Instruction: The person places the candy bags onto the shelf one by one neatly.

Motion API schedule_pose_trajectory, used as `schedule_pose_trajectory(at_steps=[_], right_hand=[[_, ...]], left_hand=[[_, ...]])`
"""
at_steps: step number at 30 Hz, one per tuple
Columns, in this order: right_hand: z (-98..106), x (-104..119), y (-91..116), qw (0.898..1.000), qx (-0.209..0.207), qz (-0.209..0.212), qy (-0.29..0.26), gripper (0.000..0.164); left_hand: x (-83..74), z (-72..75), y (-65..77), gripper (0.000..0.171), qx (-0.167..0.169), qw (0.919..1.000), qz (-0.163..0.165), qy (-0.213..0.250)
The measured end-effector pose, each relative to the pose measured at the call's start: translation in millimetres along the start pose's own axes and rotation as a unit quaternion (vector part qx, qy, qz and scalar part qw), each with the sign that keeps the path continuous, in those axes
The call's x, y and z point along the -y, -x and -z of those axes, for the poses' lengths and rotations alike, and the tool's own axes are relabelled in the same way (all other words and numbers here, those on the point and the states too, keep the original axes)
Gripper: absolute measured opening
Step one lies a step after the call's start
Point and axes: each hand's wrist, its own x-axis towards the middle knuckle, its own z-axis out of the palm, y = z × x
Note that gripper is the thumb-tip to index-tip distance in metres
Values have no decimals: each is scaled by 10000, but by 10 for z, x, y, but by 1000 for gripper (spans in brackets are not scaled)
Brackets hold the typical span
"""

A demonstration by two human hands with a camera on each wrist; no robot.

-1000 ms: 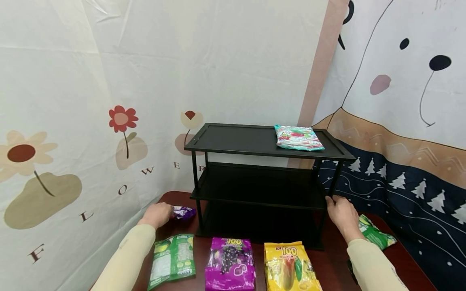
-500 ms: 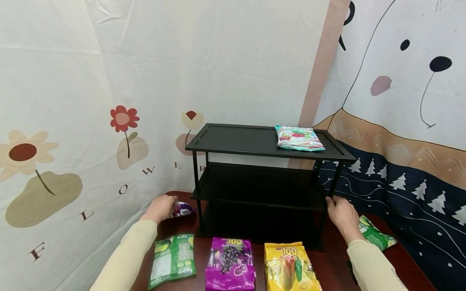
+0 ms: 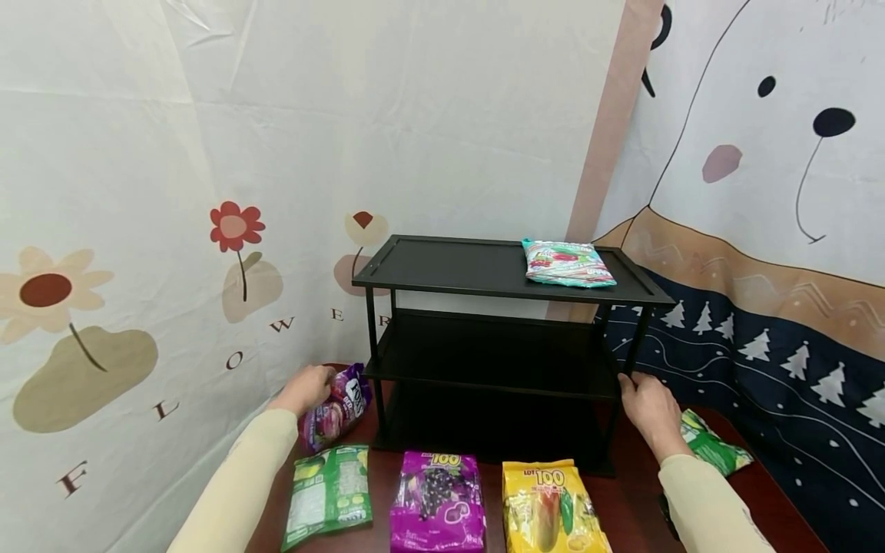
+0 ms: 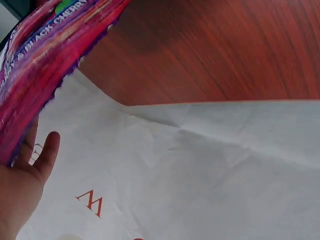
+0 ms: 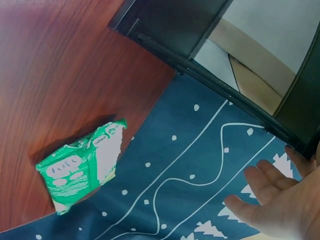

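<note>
In the head view my left hand [image 3: 309, 390] grips the top of a purple candy bag [image 3: 336, 411], holding it upright at the left of the black three-tier shelf [image 3: 456, 265]. Close up in the left wrist view, the bag [image 4: 55, 65] shows the words "black cherry", and the hand [image 4: 25, 192] is partly hidden behind it. My right hand [image 3: 650, 407] holds the shelf's right front post at the middle tier. From the right wrist, several fingers of that hand [image 5: 280, 200] hang loosely curled beside the black frame [image 5: 225, 95].
A teal-edged candy bag [image 3: 568, 263] lies on the top tier. Along the table's front are a green bag [image 3: 328, 491], a purple grape bag [image 3: 437, 503] and a yellow mango bag [image 3: 551, 507]. Another green bag [image 5: 82, 167] lies right of the shelf. Printed cloth [image 3: 173, 153] hangs behind.
My left hand has raised the purple candy bag from lying flat to standing up, its printed front now showing. The right hand has stayed at the shelf post.
</note>
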Motion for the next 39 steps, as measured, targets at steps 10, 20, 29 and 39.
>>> schedule_pose_trajectory(at_steps=[10, 20, 29, 39], right_hand=[[31, -34, -27, 9998, 132, 150, 66, 39], [128, -46, -53, 9974, 512, 370, 360, 47], [155, -32, -63, 9971, 519, 396, 403, 44], [122, -33, -87, 9967, 702, 244, 332, 44]], left_hand=[[107, -44, 1, 15, 67, 9974, 586, 416], [140, -22, 60, 24, 37, 9943, 976, 417], [230, -9, 154, 47, 329, 9874, 1342, 768], [425, -83, 297, 47, 359, 9857, 1542, 581]])
